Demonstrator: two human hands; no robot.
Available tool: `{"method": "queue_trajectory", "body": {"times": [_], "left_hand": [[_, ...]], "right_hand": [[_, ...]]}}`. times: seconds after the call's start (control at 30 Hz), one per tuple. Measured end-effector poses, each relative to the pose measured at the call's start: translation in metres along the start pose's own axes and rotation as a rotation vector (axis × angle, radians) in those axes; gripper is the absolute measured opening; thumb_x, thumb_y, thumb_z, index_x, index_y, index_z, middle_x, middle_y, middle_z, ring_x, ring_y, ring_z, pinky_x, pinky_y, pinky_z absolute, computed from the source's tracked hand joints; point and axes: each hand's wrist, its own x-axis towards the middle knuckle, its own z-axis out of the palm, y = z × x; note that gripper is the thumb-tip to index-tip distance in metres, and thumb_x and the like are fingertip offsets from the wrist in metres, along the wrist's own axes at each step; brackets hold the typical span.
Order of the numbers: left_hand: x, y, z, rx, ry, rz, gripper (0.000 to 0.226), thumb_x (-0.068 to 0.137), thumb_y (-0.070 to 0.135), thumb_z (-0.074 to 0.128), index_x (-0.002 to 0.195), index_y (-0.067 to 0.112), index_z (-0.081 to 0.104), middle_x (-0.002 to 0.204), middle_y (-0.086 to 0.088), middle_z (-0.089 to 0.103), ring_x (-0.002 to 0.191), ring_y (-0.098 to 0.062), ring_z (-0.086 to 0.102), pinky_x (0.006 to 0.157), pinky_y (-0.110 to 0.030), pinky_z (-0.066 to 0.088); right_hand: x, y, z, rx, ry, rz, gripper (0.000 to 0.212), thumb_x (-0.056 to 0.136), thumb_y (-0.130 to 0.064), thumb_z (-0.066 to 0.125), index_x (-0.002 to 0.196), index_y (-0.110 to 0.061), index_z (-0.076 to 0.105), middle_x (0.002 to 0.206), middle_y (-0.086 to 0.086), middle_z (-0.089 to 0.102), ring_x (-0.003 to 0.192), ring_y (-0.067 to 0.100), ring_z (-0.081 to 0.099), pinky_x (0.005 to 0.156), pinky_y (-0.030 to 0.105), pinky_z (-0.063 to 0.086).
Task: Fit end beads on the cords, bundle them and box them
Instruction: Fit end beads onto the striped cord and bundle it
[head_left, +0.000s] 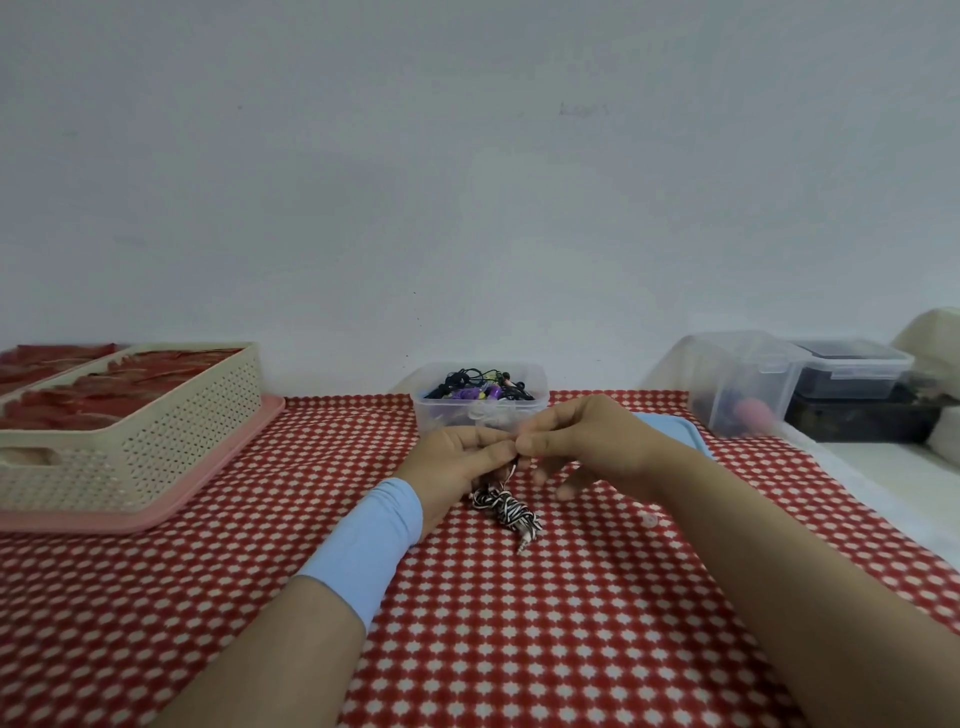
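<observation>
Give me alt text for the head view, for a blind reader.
The left hand and right hand pinch the end of a striped cord over a red cloth, its bundle resting below. Behind: a tub of cords, a basket left, boxes right.

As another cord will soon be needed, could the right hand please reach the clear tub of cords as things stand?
Probably yes: the clear tub stands open just beyond the right hand, nothing between, though it must first release the striped cord.

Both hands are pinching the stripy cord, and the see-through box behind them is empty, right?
Not empty: the head view shows the see-through box holding a tangle of dark cords. The left hand and right hand do pinch the stripy cord.
</observation>
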Motion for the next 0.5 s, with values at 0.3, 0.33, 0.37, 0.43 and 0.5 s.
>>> {"method": "queue_trajectory", "body": {"times": [0.3,0.33,0.37,0.43,0.5], "left_hand": [[-0.003,0.024,-0.018,0.646,-0.047,0.052,0.019,0.099,0.019,0.054,0.102,0.025,0.072,0.091,0.011,0.076,0.080,-0.007,0.068,0.074,-0.016,0.051],[-0.005,0.027,-0.019,0.759,-0.084,0.038,0.019,0.099,0.022,0.054,0.106,0.025,0.072,0.095,0.015,0.073,0.082,-0.005,0.067,0.080,-0.017,0.050],[-0.007,0.031,-0.019,0.867,-0.126,0.020,0.021,0.099,0.026,0.054,0.110,0.026,0.072,0.100,0.018,0.069,0.089,-0.003,0.063,0.087,-0.018,0.046],[-0.009,0.037,-0.017,0.997,-0.204,-0.019,0.024,0.099,0.030,0.055,0.118,0.028,0.070,0.107,0.020,0.058,0.100,0.000,0.053,0.094,-0.017,0.036],[-0.009,0.040,-0.017,1.030,-0.256,-0.065,0.027,0.095,0.027,0.062,0.121,0.030,0.068,0.109,0.018,0.059,0.097,0.002,0.053,0.094,-0.017,0.037]], "right_hand": [[0.007,0.010,-0.011,-0.340,0.159,0.040,0.002,0.087,-0.011,0.079,0.087,-0.012,0.081,0.079,0.009,0.078,0.062,0.016,0.072,0.051,0.029,0.058],[0.008,0.012,-0.011,-0.397,0.158,0.044,0.002,0.087,-0.014,0.079,0.086,-0.014,0.081,0.076,0.006,0.078,0.061,0.014,0.072,0.052,0.028,0.058],[0.008,0.013,-0.011,-0.453,0.153,0.044,0.003,0.088,-0.016,0.078,0.086,-0.015,0.081,0.074,0.002,0.078,0.060,0.013,0.072,0.053,0.026,0.057],[0.010,0.014,-0.012,-0.534,0.146,0.028,0.005,0.088,-0.019,0.078,0.085,-0.019,0.081,0.075,-0.003,0.078,0.062,0.013,0.072,0.059,0.024,0.057],[0.012,0.016,-0.014,-0.591,0.154,0.014,0.004,0.087,-0.024,0.079,0.084,-0.025,0.082,0.079,-0.007,0.078,0.070,0.013,0.073,0.064,0.023,0.059]]}}
